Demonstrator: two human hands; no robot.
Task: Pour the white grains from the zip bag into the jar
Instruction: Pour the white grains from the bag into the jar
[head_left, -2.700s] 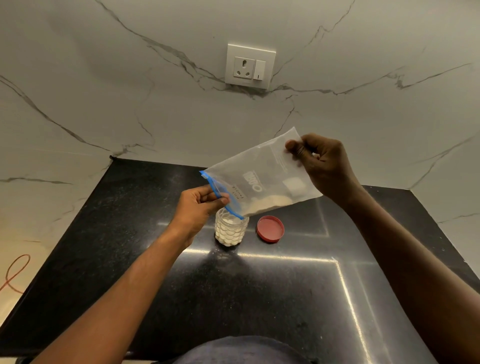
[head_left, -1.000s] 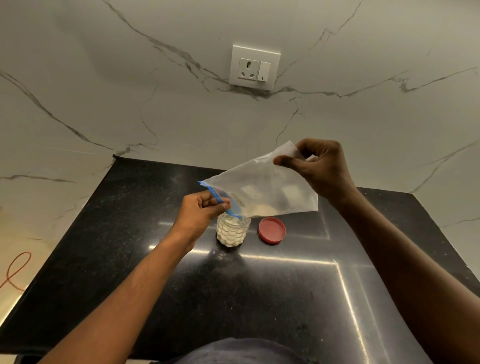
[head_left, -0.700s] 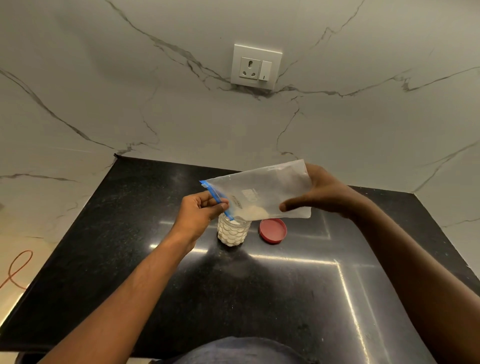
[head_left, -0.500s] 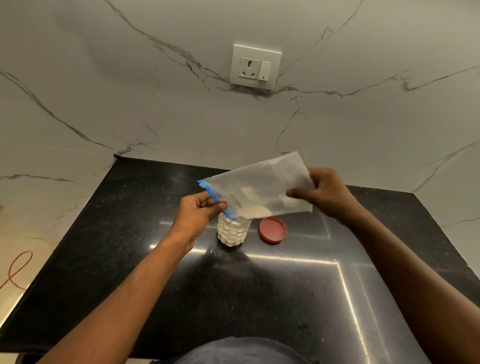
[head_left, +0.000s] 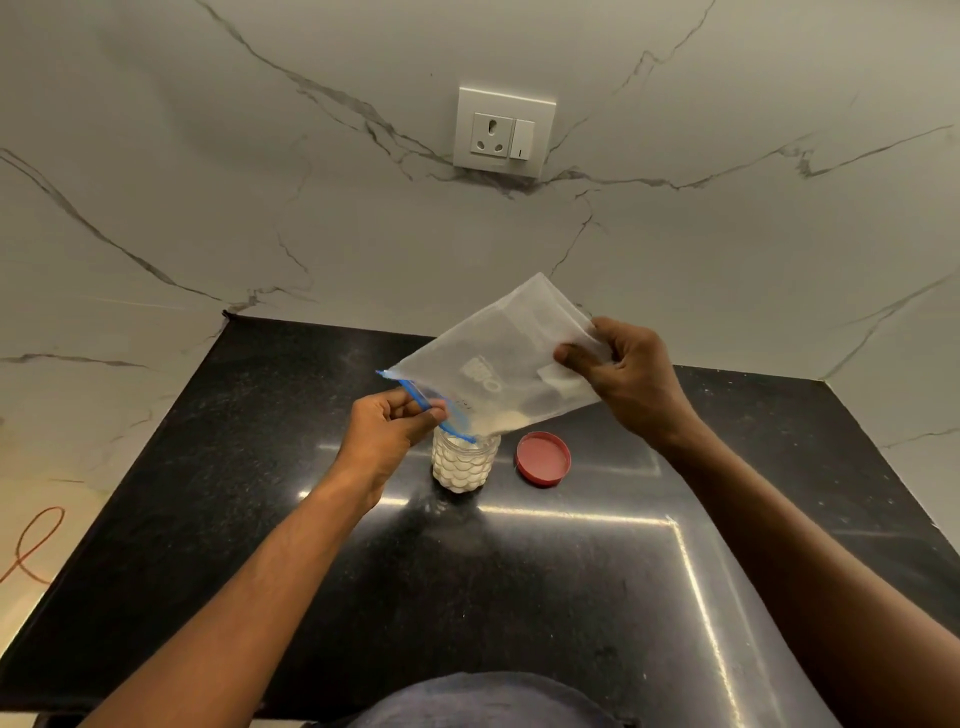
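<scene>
Left hand (head_left: 387, 431) pinches the bag (head_left: 498, 364) at its blue zip, mouth over the jar (head_left: 462, 465); right hand (head_left: 631, 379) grips the raised far end. Grains (head_left: 501, 422) gather at the low corner. Jar and red lid (head_left: 543, 459) sit on the surface (head_left: 260, 519).

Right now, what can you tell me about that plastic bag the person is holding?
The zip bag is clear, thin plastic with a blue zip strip along its open mouth and faint printing on its side. It is tilted, mouth down over the jar. The left hand pinches the blue edge and the right hand lifts the far end. A small heap of white grains remains near the mouth.
</scene>
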